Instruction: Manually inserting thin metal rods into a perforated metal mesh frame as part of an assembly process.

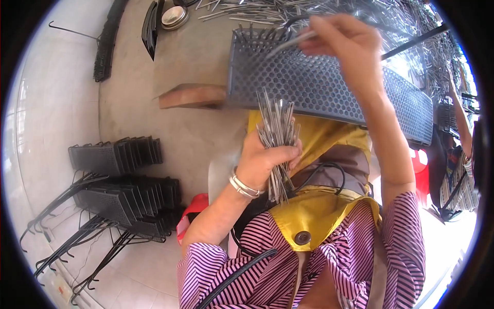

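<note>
Dozens of thin metal rods (277,135) stood fanned in the left hand (265,159), whose fingers were clenched round the bundle's middle, holding it upright over the lap. The right hand (343,42) was raised above the far end of a dark perforated tray (329,90), its fingertips pinching a single rod (290,42) that slanted down toward the tray's top left corner. A few rods already stood in the holes along that far edge (257,35). The tray lay tilted across the knees, its left end near a brick (191,96) on the concrete floor (149,123).

To do this well, I judged, the rod's tip had to be brought squarely over one hole before it was pushed, since a slanted entry would likely catch on the mesh. Filling holes in order from the stocked edge would keep the hand clear of rods already set. The left grip looked loose at the top; a firmer hold would stop rods sliding out while one was drawn.

More rods lay heaped on the floor (329,14) beyond the tray, and finished trays were stacked at left (121,177) beside wire hangers (77,242).
</note>
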A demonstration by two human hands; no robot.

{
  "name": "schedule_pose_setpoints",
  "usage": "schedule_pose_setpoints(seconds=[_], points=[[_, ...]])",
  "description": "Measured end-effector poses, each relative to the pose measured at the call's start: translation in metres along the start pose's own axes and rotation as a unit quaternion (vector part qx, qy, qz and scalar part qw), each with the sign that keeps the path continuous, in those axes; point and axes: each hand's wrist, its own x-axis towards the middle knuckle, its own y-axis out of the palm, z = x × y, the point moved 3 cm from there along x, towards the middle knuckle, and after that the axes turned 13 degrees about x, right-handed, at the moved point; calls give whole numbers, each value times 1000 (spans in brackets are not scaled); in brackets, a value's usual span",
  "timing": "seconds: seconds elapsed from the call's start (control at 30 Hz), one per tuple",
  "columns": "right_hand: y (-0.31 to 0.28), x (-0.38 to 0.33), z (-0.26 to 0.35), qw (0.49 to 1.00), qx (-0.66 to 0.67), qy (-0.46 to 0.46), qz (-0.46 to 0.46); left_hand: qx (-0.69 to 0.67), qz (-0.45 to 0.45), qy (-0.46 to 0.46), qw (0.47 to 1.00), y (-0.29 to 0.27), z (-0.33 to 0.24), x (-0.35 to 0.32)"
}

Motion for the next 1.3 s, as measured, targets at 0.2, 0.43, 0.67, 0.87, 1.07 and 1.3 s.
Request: schedule_pose_setpoints(seconds=[0.2,0.43,0.67,0.87,1.07,1.3], points=[[23,11,-18,996,-61,-44,-38,8,5,-8,1000,3,-5,1],[34,2,-27,969,-214,-122,-25,-16,14,2,1000,2,-4,-1],[48,15,-24,919,-355,-156,64,-8,16,18,1000,0,-3,0],[61,38,-13,896,-378,-215,91,-26,9,-12,1000,3,-6,-2],[65,42,-7,899,-361,-214,123,-16,-1,-9,1000,0,-6,-2],[59,41,-8,905,-357,-207,103,-8,2,-4,1000,-3,-4,-2]])
